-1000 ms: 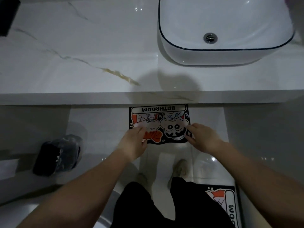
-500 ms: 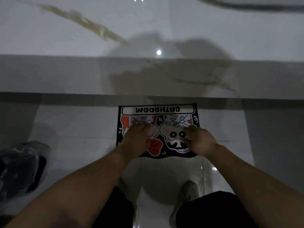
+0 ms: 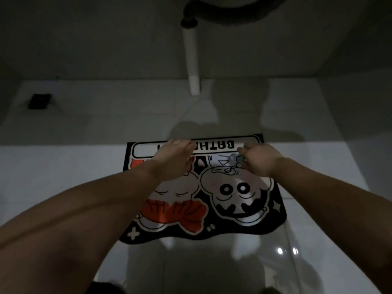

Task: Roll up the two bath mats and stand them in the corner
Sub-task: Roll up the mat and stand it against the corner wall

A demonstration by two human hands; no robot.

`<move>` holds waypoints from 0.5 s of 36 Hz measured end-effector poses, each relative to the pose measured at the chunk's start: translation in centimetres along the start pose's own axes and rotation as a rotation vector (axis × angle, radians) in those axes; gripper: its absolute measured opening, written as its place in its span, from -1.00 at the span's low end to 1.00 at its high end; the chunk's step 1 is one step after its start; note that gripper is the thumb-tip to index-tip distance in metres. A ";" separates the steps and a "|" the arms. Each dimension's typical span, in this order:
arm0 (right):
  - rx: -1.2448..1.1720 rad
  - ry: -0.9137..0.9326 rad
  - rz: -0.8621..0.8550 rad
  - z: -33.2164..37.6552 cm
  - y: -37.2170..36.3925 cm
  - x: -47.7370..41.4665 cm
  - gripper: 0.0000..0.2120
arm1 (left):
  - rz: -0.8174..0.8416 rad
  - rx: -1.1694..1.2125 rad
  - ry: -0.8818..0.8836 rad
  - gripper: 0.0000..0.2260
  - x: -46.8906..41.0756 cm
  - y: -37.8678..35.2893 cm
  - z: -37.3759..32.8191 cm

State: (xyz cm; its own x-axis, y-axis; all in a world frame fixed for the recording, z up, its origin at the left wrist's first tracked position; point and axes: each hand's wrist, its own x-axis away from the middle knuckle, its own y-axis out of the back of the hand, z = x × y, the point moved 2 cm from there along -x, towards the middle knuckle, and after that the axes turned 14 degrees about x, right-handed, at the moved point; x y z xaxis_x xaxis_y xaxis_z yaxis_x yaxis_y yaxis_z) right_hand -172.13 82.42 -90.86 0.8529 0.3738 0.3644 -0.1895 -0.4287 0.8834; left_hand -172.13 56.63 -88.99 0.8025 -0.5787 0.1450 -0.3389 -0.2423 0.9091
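One bath mat (image 3: 214, 200) lies flat on the white tile floor below the vanity; it is black with cartoon faces, an orange bow and a "BATHROOM" band along its far edge. Both arms stretch out over it. My left hand (image 3: 174, 159) lies palm down on the far band, fingers extended and covering part of the lettering. My right hand (image 3: 259, 160) rests near the far right part of the mat with its fingers curled; whether it pinches the edge is hidden. The second mat is out of view.
A white drain pipe (image 3: 194, 66) comes down to the floor just beyond the mat, with a dark curved hose (image 3: 224, 16) above it. A small black object (image 3: 39, 101) sits on the floor at the far left. Grey walls close off the space beneath the counter.
The camera has dropped from above the countertop to below it. Both hands slid from the mat's near and middle part forward to its far edge. The mat stays flat.
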 end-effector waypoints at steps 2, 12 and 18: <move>0.010 -0.002 0.041 -0.4 -1.1 -0.1 -0.58 | -0.015 0.003 -0.006 -0.68 -0.5 -0.7 -0.1; -0.261 -0.231 0.461 -0.4 -9.2 1.6 -0.54 | -0.093 -0.015 -0.077 -0.68 -2.3 -4.8 0.3; -0.344 -0.215 0.573 0.4 -13.1 1.9 -0.80 | -0.069 -0.069 -0.131 -0.59 -0.4 -7.0 2.1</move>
State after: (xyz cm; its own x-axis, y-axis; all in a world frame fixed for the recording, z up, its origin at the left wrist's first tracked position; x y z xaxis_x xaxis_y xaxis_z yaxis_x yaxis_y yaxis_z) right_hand -167.79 88.39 -101.81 0.6432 -0.0189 0.7655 -0.7508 -0.2115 0.6257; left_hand -171.08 56.95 -96.23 0.7507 -0.6598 0.0329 -0.2468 -0.2339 0.9404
